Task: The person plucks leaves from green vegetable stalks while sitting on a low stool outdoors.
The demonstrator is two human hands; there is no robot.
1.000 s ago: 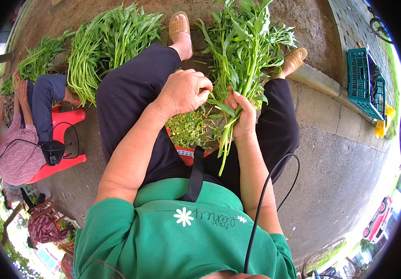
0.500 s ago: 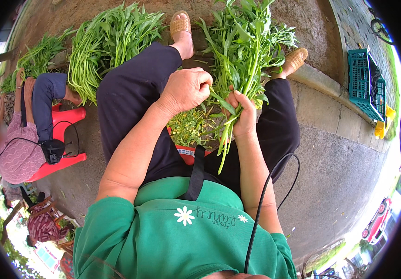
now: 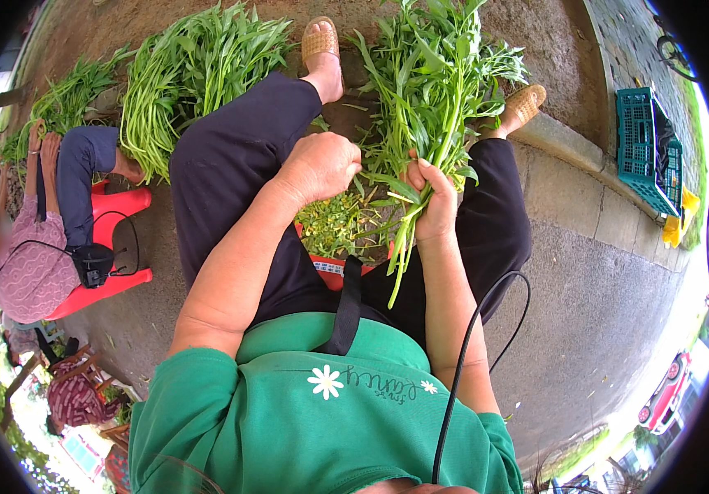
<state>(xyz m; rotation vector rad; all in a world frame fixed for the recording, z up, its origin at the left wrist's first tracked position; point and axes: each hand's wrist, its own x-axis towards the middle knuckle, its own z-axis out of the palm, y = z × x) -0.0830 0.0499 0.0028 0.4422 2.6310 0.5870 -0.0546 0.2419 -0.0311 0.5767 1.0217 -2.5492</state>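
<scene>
My right hand (image 3: pixel 433 200) is closed round a bunch of water spinach (image 3: pixel 445 107). The bunch's leafy ends spread away from me over the ground, and its pale cut stems hang toward my lap. To the left of the bunch, apart from it, my left hand (image 3: pixel 323 167) is closed in a fist with the thumb against the fingers. Whatever may be in that fist is hidden. Below and between my hands, a heap of plucked yellow-green leaves (image 3: pixel 334 224) lies on the ground between my legs.
A big pile of water spinach (image 3: pixel 198 82) lies beyond my left knee, with more greens (image 3: pixel 70 99) farther left. A person in pink (image 3: pixel 33 263) sits there on a red stool (image 3: pixel 120 216). At the far right stands a teal plastic crate (image 3: pixel 638 148) beside a low kerb (image 3: pixel 564 142).
My left hand has drawn back a little, down and to the left, away from the bunch. The right hand keeps its hold in nearly the same place.
</scene>
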